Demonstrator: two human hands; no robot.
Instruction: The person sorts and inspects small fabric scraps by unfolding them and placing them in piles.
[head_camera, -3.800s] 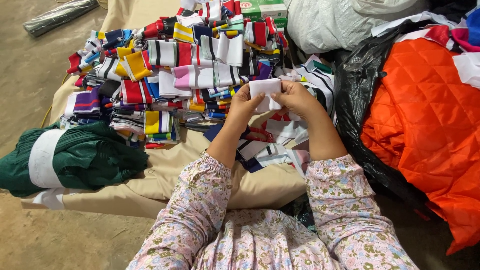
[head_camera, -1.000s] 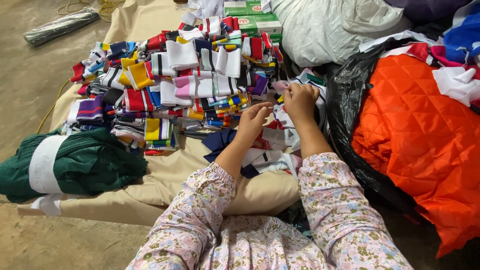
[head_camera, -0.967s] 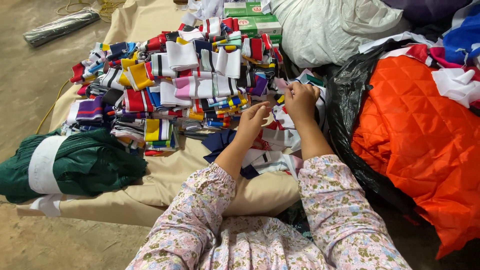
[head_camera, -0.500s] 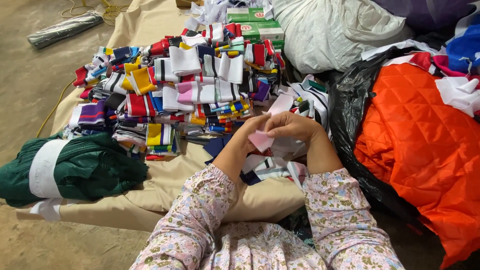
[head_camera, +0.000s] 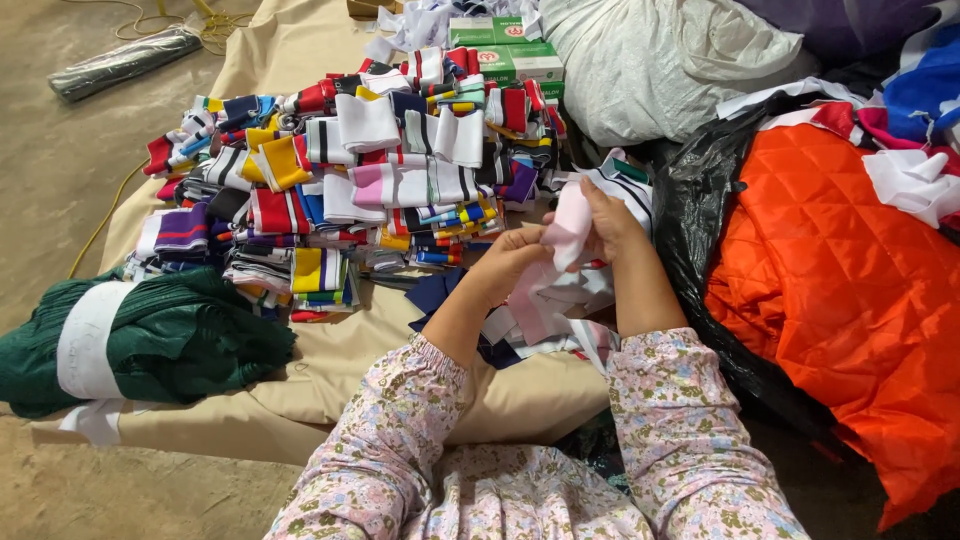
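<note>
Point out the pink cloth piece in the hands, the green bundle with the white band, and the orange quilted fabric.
pink cloth piece (head_camera: 568, 225), head view, on its upper fold above the fingers.
green bundle (head_camera: 190, 335), head view, on the green cloth right of its white band.
orange quilted fabric (head_camera: 850, 270), head view, mid-panel.

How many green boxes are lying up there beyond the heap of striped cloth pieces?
2. One green box lies at the top edge, the other green box just below and right of it, beside the white sack. More may be hidden under the cloth.
</note>
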